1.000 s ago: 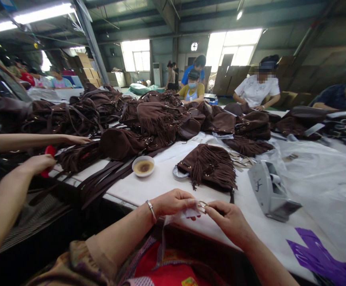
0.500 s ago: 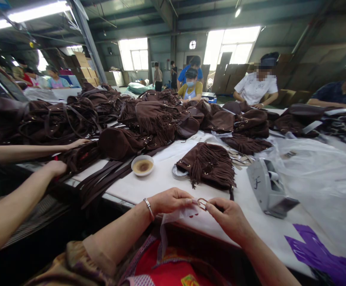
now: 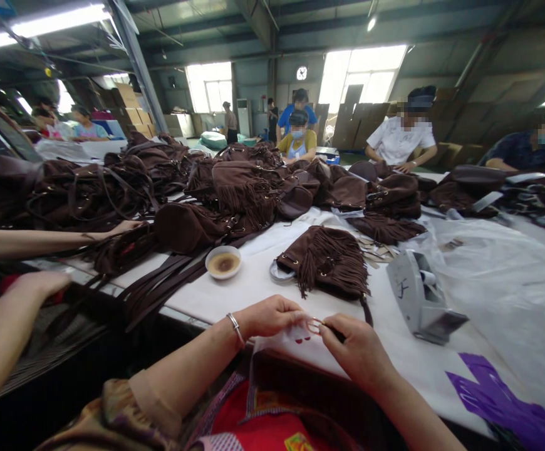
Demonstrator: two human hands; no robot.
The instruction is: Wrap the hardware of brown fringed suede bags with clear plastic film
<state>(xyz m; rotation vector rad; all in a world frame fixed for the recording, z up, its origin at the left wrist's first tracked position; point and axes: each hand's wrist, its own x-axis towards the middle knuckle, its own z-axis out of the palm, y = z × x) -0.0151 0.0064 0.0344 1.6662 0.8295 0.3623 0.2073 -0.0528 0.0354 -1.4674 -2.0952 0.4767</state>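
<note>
My left hand [image 3: 276,315], a silver bangle on its wrist, pinches a piece of thin translucent plastic [image 3: 272,343] and one side of a small metal ring-like buckle [image 3: 314,325]. From the other side my right hand [image 3: 354,341] has its fingers closed at the same buckle, with something dark showing between them. Beyond both hands a brown fringed bag [image 3: 331,260] lies on the white table [image 3: 254,288]. A white bowl of yellowish-brown liquid [image 3: 224,262] stands left of the bag.
Brown bags [image 3: 239,178] are heaped across the table's far side. A grey tape dispenser [image 3: 420,297], clear plastic sheeting [image 3: 512,275] and a purple bag [image 3: 507,401] lie at right. A neighbour's arms [image 3: 14,313] reach in from the left; several people stand beyond.
My right hand has shifted slightly left and turned a little at the buckle, while my left hand barely moved. The neighbour's nearer hand has moved left, away from the brown bag there.
</note>
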